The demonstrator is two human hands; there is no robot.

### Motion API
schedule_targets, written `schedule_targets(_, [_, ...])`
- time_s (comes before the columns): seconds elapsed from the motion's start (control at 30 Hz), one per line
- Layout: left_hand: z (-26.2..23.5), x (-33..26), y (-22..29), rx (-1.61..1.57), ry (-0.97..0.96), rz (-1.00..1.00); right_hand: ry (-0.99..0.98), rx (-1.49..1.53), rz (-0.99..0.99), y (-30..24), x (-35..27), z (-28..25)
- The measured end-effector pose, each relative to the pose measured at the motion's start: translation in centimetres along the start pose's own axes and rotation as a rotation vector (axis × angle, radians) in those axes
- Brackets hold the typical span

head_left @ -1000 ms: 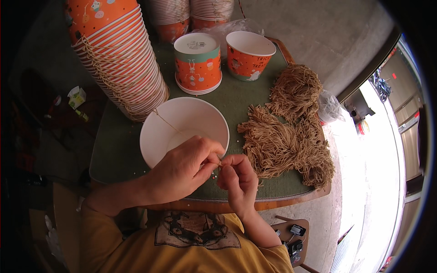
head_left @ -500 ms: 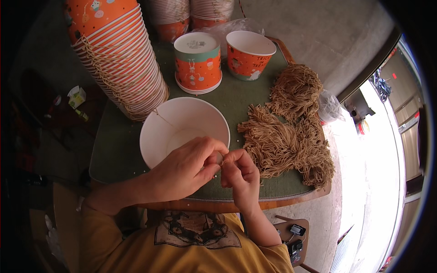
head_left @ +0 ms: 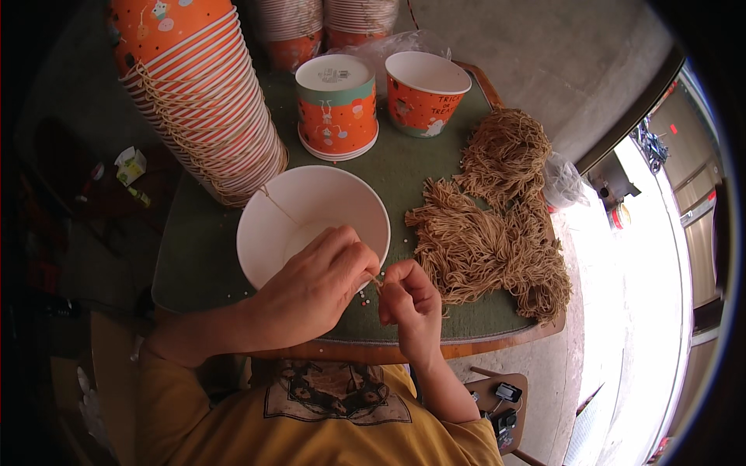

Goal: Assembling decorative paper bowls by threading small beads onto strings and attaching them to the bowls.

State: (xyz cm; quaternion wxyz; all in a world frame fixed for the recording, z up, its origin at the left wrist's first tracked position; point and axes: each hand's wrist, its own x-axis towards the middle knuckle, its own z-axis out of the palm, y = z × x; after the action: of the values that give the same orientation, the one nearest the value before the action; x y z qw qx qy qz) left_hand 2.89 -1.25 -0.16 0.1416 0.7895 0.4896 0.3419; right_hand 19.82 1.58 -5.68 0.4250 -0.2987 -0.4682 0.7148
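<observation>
In front of me a white-lined paper bucket [head_left: 268, 233] stands with its mouth tilted up. A thin brown twine [head_left: 281, 208] passes through its far left rim and runs down inside, out of sight behind my fingers. Over the bucket's near right rim, my left hand [head_left: 320, 281] is closed, pinching the twine. Just right of it, my right hand [head_left: 410, 299] has thumb and fingers pressed together on the same short piece, which shows between the two hands. A knot, if there is one, is too small to make out.
A tall stack of orange buckets [head_left: 206, 109] with twine handles leans at the left. Behind are an upside-down bucket [head_left: 338, 116] and an upright one [head_left: 427, 97]. Bundles of cut twine [head_left: 482, 241] lie at the right of the green table [head_left: 206, 264]. Small white bits lie near my hands.
My left hand has turned and drawn slightly away from the right, and twine now shows between them. The bucket has shifted a little to the left.
</observation>
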Motion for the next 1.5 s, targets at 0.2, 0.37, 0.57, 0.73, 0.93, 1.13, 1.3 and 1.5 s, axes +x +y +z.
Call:
schedule_targets(0.2, [-0.4, 0.1, 0.2, 0.108, -0.033, 0.032, -0.084, 0.035, 0.005, 0.6, -0.4, -0.4])
schedule_targets(0.37, [-0.4, -0.2, -0.1, 0.293, 0.021, 0.119, -0.06, -0.347, -0.285, 1.6, -0.9, 0.2])
schedule_targets(0.57, [-0.8, -2.4, -0.8, 0.399, 0.31, 0.288, 0.04, -0.456, -0.472, 2.5, -1.7, 0.6])
schedule_targets(0.73, [0.7, -7.0, 1.1, 0.205, 0.322, 0.224, -0.035, -0.658, -0.713, 2.8, -2.1, 0.5])
schedule_targets(0.93, [1.5, -7.3, 0.9, 0.386, 0.353, 0.209, -0.103, -0.784, -0.902, 3.3, -2.1, 1.0])
schedule_targets(1.13, [3.1, -8.6, 0.9, 0.153, 0.382, -0.065, -0.133, -0.833, -0.893, 3.3, -2.3, 1.2])
schedule_targets(1.3, [3.7, -8.5, 1.3, -0.759, 0.299, -0.587, -0.184, -0.915, -0.884, 3.1, -2.5, 1.7])
schedule_targets(1.5, [3.5, -7.7, 1.6, -1.198, 0.3, -0.763, -0.246, -0.909, -0.959, 3.1, -2.0, 1.7])
